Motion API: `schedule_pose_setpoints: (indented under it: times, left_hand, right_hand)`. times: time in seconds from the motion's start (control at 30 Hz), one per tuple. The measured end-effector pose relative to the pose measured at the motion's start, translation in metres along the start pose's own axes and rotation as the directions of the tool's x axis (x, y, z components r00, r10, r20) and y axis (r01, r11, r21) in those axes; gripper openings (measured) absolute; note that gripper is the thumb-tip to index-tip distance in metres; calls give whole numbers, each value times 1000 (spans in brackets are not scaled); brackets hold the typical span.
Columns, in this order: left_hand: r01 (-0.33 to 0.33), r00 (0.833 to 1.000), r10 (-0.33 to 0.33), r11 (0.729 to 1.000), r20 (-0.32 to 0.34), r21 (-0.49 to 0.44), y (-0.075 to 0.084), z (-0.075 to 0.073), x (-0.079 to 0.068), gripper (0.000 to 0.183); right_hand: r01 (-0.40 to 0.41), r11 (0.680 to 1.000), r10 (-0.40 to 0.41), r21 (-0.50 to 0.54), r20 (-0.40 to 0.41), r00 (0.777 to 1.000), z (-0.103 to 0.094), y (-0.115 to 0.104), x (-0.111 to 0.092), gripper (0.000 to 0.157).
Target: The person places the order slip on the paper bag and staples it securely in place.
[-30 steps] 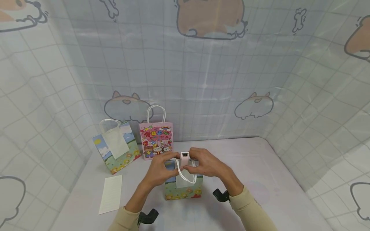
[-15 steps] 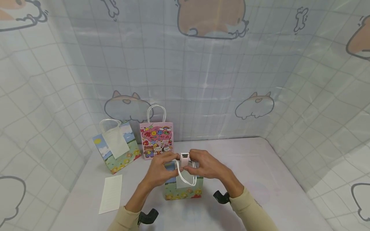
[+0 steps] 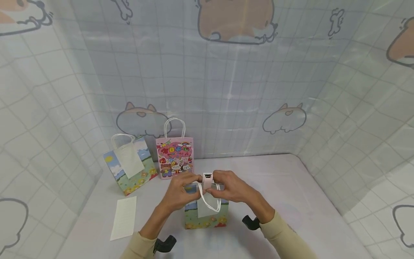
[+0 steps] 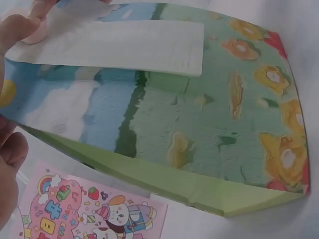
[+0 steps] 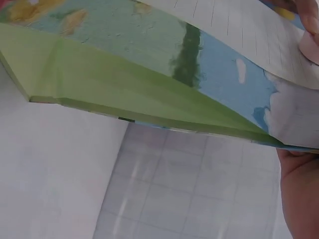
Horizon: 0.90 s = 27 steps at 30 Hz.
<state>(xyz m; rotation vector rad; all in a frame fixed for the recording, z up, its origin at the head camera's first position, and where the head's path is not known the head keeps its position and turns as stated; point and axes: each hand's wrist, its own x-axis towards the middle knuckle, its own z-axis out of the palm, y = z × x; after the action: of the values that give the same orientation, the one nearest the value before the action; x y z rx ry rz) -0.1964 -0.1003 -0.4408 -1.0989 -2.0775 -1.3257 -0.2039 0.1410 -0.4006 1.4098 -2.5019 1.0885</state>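
A small pink stapler (image 3: 208,180) straddles the top edge of a painted gift bag (image 3: 207,222), its dark-slotted end facing up. My left hand (image 3: 179,190) pinches it from the left, thumb in front and fingers behind the bag. From the other side, my right hand (image 3: 231,185) pinches it the same way. A lined white paper slip (image 4: 149,47) lies against the bag's front, its top end under the stapler. The white rope handle (image 3: 211,205) droops over the slip. In the right wrist view, the bag's green side (image 5: 109,82) shows; the stapler is mostly hidden.
Behind on the left, another painted bag (image 3: 147,176) leans with a white slip on its front. Next to it stands a pink cartoon bag (image 3: 175,158) against the patterned curtain (image 3: 226,90). A loose lined slip (image 3: 124,218) lies on the table (image 3: 291,201) at left.
Both hands, the stapler and the bag have shifted slightly down and to the right in the head view. The pinching hold stays the same, and the other bags are still.
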Motion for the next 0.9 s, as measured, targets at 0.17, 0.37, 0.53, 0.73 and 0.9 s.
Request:
schedule_pose_setpoints:
  times: [0.17,0.37,0.53,0.73,0.9]
  left_hand:
    - [67,998,-68,997,9,28,1,-1,-1,38]
    - [239,970,-240,970,42,44,9,-5,-6,43]
    - [366,930,-365,931,50,-2,10,-10,-13,39]
    - [365,931,-365,929,11,-64,9,-15,-20,19]
    - [366,930,-366,930,-11,-31,11,-14,-19,18]
  right_hand:
    - [-12,998,12,-58,7,1000,-5,0,1,16]
    - [-59,996,60,-72,16,998,-8,-2,3,22]
    - [-82,994,84,-69,20,996,-9,-3,4,23]
    - [-105,994,104,23,19,994,-8,-4,4,20]
    - [-124,989,124,78,2,992,-12,-8,3,21]
